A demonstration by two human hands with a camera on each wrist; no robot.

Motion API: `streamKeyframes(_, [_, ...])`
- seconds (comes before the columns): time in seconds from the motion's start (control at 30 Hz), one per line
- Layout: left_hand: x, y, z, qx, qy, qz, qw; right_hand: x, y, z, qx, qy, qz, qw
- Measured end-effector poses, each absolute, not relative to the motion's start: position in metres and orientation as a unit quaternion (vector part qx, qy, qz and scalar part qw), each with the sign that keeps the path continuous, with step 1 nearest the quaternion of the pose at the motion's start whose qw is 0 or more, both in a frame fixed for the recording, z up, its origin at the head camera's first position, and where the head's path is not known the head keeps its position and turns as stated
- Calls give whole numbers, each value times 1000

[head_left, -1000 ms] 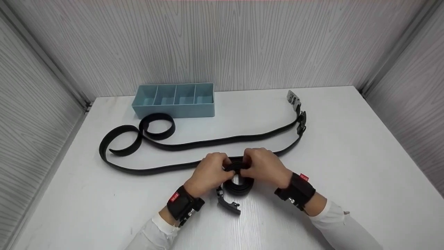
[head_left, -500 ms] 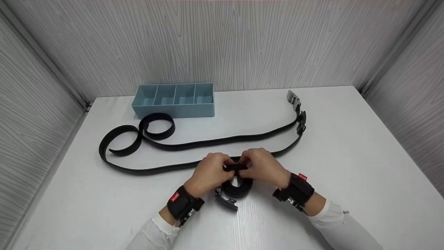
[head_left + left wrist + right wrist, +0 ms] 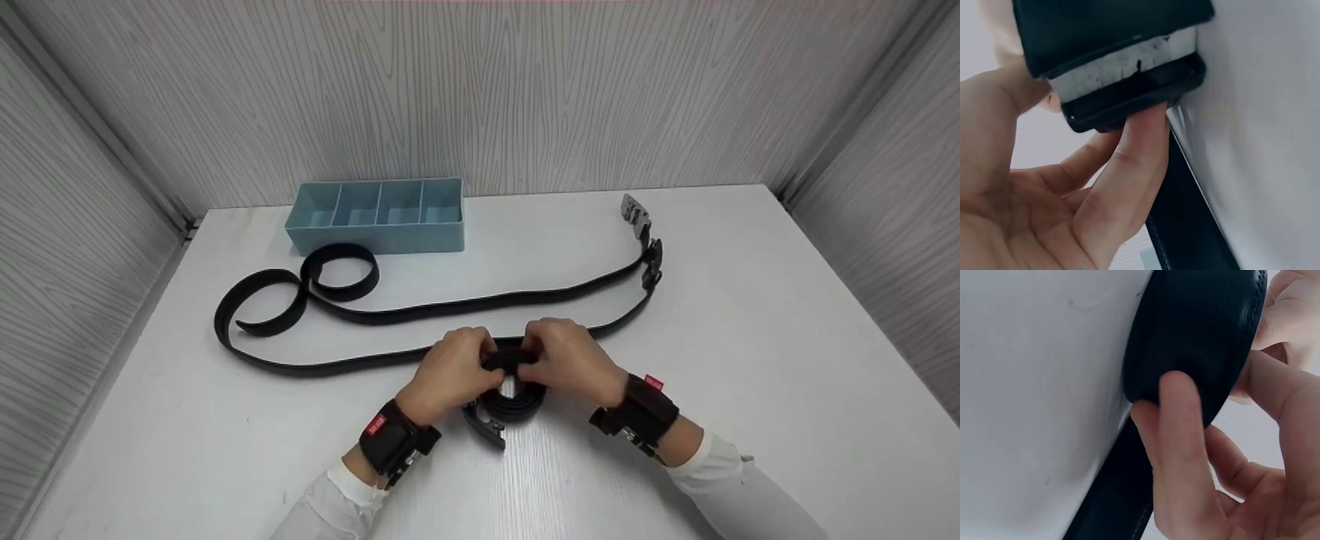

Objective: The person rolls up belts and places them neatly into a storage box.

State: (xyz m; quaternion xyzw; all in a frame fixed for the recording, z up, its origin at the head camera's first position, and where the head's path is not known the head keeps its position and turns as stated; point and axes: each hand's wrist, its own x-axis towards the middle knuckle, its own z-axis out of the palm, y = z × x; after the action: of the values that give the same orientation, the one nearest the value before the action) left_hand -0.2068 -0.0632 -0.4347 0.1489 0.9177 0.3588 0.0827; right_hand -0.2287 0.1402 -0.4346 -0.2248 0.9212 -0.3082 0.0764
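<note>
A black belt (image 3: 514, 407) stands on edge in a tight coil at the middle of the table. Its buckle (image 3: 486, 430) sticks out at the near left of the coil. My left hand (image 3: 452, 373) pinches the coil's far left side, thumb inside the ring and fingers outside. On the far right side my right hand (image 3: 572, 363) grips it the same way. In the right wrist view, fingertips (image 3: 1179, 391) press the outer face of the coiled belt (image 3: 1202, 326). The left wrist view shows the buckle (image 3: 1134, 79) close up, over the left fingers.
Two more black belts lie unrolled behind the hands: one strap (image 3: 480, 304) further back, another strap (image 3: 330, 370) nearer. Their buckles (image 3: 636, 215) meet at the right. A light blue tray (image 3: 382, 238) with several compartments stands at the back left, against the wall.
The coil has turned slightly between my hands, and its buckle has shifted a little left and up toward the coil. The other belts and the tray have not moved.
</note>
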Motion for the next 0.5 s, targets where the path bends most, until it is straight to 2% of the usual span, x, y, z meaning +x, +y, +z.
streamKeyframes(0.27, [-206,-62,-436,182,915,355,51,-229,140,-434,-246,910,-325,77])
streamKeyframes(0.5, [-206,-61,-435,178,915,359,51,-226,138,-436,-257,908,-327,57])
